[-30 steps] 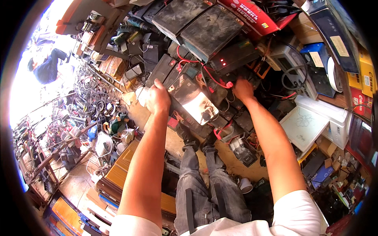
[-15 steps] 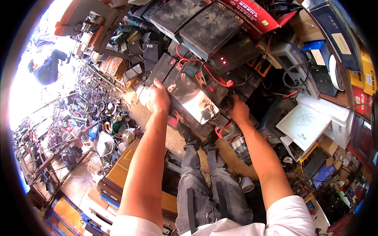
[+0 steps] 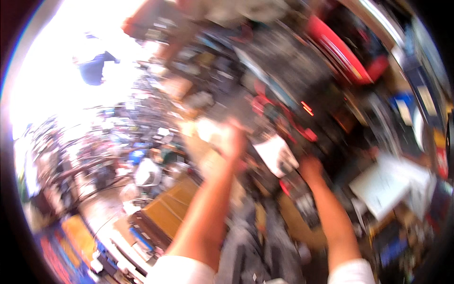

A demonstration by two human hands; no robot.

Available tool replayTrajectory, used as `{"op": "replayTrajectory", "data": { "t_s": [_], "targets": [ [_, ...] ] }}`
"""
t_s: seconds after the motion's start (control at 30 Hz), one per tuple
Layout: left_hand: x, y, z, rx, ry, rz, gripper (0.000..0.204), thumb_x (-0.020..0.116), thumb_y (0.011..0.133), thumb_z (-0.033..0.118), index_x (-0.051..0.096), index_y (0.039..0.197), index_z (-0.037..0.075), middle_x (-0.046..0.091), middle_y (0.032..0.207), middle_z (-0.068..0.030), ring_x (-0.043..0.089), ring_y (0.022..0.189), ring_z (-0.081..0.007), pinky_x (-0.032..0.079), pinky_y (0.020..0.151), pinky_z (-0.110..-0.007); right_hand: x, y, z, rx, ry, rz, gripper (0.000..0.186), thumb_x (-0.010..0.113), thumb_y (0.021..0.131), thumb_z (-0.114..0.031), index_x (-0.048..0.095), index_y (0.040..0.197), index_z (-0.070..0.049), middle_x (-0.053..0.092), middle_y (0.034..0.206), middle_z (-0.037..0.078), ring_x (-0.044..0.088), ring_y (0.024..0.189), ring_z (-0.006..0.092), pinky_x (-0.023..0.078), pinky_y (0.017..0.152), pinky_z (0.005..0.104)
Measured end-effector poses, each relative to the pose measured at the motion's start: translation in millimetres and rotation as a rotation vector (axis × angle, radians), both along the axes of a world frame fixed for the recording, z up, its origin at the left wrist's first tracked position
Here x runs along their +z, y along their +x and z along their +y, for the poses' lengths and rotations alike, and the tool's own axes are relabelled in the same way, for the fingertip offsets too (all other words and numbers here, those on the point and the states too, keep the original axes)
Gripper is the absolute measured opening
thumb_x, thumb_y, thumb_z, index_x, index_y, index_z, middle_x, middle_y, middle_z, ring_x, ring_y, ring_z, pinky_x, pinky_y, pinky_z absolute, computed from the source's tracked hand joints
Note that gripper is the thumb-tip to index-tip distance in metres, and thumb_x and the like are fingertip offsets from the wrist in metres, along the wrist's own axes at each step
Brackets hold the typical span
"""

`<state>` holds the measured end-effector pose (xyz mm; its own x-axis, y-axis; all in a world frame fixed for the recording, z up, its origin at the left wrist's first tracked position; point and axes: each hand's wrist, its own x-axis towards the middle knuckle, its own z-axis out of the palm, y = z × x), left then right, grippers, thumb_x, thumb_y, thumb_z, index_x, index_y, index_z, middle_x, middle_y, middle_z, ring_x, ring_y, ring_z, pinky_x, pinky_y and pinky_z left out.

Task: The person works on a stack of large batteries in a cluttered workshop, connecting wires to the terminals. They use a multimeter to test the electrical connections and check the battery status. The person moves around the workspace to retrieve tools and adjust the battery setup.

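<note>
Glossy flat panel [image 3: 272,154] lies at four o'clock from left hand [image 3: 231,137], ten o'clock from nearer right hand [image 3: 310,169]; long axis apparently eleven-to-five. Either hand's grip: cannot tell, blurred.

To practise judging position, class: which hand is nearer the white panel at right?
The right hand; the left hand is farther from the white panel, beyond the bright slab.

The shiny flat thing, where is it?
In the head view, the shiny flat thing is a little right of centre, between the person's left hand and right hand, nearer the right.
</note>
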<state>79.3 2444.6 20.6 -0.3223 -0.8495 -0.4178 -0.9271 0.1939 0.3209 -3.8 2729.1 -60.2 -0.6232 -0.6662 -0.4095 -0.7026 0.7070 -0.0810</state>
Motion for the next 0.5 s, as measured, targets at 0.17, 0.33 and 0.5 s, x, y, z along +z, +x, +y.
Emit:
{"op": "replayTrajectory", "data": {
  "t_s": [0.17,0.33,0.5],
  "targets": [
    [19.9,6.8,7.6,0.117,-0.142,0.053,0.048,0.035,0.091,0.040,0.064,0.076,0.004,0.064,0.081,-0.0190,0.062,0.078,-0.0368,0.049,0.070,-0.046,33.8,-3.1,-23.3,-0.548,-0.291,-0.313,0.034,0.060,0.072,-0.011,0.055,0.103,0.001,0.060,0.092,0.024,0.057,0.087,0.0415,0.047,0.075,0.0437],
    [26.7,-5.1,13.8,0.156,0.056,0.114,0.051,0.031,0.092,0.043,0.065,0.083,0.005,0.063,0.086,-0.0209,0.060,0.084,-0.0393,0.046,0.076,-0.048,-92.1,-15.2,38.9,-0.222,-0.402,-0.037,0.045,0.059,0.073,-0.018,0.052,0.114,0.001,0.056,0.109,0.024,0.054,0.103,0.0390,0.044,0.085,0.0411],
    [29.3,1.0,13.9,0.166,0.044,0.112,0.050,0.033,0.092,0.042,0.065,0.083,0.005,0.063,0.085,-0.0206,0.060,0.084,-0.0389,0.047,0.074,-0.047,-75.4,-23.9,29.5,-0.328,-0.055,-0.209,0.042,0.058,0.074,-0.019,0.054,0.112,-0.001,0.056,0.109,0.021,0.056,0.098,0.0352,0.045,0.085,0.0396]
  ]
}}
